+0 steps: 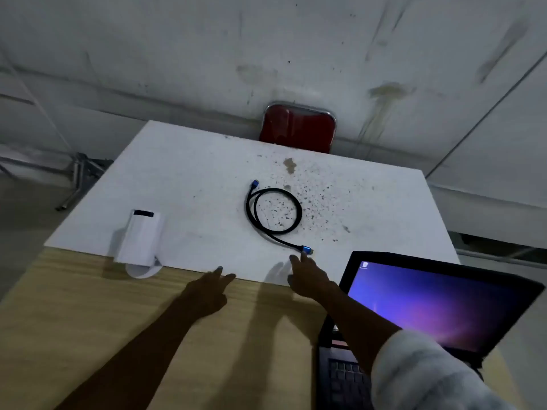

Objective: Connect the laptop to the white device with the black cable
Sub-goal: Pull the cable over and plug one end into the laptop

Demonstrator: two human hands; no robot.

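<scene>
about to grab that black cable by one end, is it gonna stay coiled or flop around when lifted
The black cable lies in a loose, untied loop, so it will probably uncoil and trail when lifted. Its smooth curve hints at some springiness rather than limpness. The right hand is by the near blue plug; the far plug would likely drag across the table.

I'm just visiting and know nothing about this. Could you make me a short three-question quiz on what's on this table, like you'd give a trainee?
1. True or false: the black cable is already plugged into the laptop.
2. Which hand is nearest the cable's near blue plug? A) left hand B) right hand
3. Fill in: the white device stands to the ___ of the coiled cable, as the camera sees it.

Key
1. False: both blue plugs lie free on the white tabletop.
2. B: its fingertips are right at the plug.
3. Left.
</scene>
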